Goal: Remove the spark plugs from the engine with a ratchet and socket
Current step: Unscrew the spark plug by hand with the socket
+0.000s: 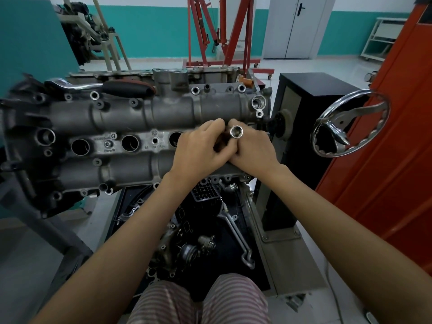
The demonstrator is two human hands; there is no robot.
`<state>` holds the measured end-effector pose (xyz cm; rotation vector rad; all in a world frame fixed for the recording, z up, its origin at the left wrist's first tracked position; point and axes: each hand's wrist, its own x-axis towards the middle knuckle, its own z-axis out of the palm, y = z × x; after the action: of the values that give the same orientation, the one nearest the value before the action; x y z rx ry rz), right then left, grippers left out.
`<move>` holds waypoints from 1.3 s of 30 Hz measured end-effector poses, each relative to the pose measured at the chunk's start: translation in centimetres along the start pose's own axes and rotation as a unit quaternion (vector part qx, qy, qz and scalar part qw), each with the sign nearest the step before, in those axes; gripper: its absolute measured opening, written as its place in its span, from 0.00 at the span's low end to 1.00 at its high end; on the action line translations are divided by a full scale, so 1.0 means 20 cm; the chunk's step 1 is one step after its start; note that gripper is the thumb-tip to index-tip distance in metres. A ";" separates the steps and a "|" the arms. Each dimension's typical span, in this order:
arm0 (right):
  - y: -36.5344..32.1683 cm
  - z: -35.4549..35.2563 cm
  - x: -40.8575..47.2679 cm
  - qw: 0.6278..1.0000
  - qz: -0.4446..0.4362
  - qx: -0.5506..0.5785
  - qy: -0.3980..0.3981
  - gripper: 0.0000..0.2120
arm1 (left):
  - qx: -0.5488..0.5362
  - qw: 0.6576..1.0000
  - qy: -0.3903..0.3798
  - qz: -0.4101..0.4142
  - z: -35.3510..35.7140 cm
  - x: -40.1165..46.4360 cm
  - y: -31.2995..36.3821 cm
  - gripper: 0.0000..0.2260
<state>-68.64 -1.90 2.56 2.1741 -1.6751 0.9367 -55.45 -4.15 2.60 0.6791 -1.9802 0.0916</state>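
Both bare forearms reaching far from the near edge, converging at mid-scene, left hand (201, 146) knuckles up with fingers curled inward, right hand (251, 146) pressed against it, fingers curled around a socket (236, 131), wrists nearly touching, backs of both hands facing up

Support: grey cast-metal engine (131, 113) on a stand.
Resting on it: chrome ratchet with black-and-red handle (102, 86), along the far edge.
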 end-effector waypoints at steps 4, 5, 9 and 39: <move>-0.01 0.00 0.00 1.000 0.013 -0.023 -0.015 0.10 | 0.004 1.000 -0.001 -0.001 0.00 0.00 0.00 0.13; -0.01 0.00 0.00 0.999 0.011 -0.037 -0.013 0.11 | 0.007 1.000 -0.003 0.000 0.00 0.00 -0.01 0.15; -0.01 -0.01 0.01 0.999 -0.005 -0.045 0.000 0.13 | -0.007 1.000 -0.011 -0.006 0.01 -0.01 -0.03 0.19; 0.00 0.00 0.00 1.000 -0.020 -0.017 -0.001 0.13 | -0.002 1.000 0.010 0.010 0.00 0.00 0.00 0.12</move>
<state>-68.58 -1.85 2.66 2.1787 -1.6314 0.8886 -55.52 -4.10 2.66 0.6543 -1.9679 0.1063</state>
